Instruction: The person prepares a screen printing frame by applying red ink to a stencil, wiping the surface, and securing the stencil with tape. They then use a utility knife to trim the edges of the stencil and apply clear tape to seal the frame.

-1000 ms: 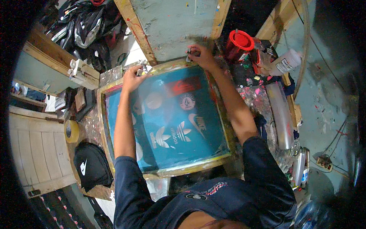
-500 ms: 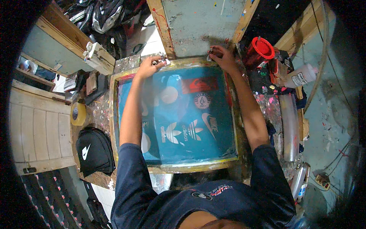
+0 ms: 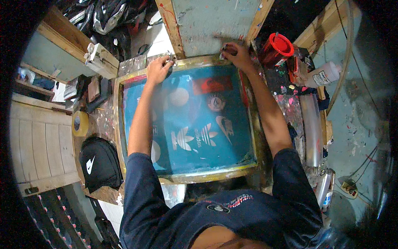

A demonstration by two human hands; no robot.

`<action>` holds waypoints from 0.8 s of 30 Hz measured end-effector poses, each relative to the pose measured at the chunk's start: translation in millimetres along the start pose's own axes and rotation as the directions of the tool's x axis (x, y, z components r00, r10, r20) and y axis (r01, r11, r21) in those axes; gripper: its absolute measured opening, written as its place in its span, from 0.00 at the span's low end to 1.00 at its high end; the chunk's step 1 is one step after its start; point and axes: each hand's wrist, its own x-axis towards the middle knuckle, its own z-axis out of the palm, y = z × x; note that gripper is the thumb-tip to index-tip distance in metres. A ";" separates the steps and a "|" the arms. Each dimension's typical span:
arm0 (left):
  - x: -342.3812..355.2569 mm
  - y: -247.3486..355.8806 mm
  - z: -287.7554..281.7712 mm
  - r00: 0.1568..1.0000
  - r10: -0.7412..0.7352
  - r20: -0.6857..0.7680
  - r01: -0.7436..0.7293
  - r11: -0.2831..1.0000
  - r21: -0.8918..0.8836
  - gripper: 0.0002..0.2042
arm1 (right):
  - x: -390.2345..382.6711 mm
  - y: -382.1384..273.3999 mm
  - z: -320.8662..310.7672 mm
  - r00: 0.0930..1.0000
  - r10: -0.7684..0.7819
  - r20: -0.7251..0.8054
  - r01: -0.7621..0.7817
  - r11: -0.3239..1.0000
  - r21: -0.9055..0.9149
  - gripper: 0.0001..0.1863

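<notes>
A wooden-framed screen-printing screen [image 3: 207, 175] lies flat in front of me, its teal mesh marked with pale logo stencils and one red patch. My left hand [image 3: 158, 69] is at the far edge, thumb and fingers closed on a small metal clamp [image 3: 173, 61] left of the middle. Toward the far right corner, my right hand [image 3: 239, 57] has its fingers curled around a second small clamp [image 3: 223, 55], largely hidden by them. Both forearms reach over the screen.
Left of the screen are a stack of black fabric pieces [image 3: 99, 164] and a roll of yellowish tape [image 3: 80, 123]. A red tub [image 3: 280, 47], a whitish bottle [image 3: 325, 74] and a clear plastic roll [image 3: 311, 130] stand or lie at the right. A wood-edged panel [image 3: 211, 25] rises beyond.
The whole view has shifted slightly. My hands stay at the two clamps, with the left fingers turned a little and the right fingers curled differently. The screen stays flat.
</notes>
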 end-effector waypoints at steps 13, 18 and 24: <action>1.9 -2.9 5.0 0.995 0.023 -0.097 -0.019 0.999 0.039 0.19 | -0.8 0.8 -4.6 0.998 0.059 0.034 -0.061 0.996 0.072 0.28; 3.0 -6.7 8.0 0.990 0.049 -0.134 -0.047 0.999 0.019 0.19 | 0.3 3.6 -2.3 0.996 0.089 0.020 -0.091 0.987 0.136 0.28; 3.9 1.8 3.6 0.989 0.083 -0.125 -0.081 0.997 0.016 0.18 | -0.8 10.2 -1.7 0.999 0.028 -0.023 -0.024 0.988 0.152 0.24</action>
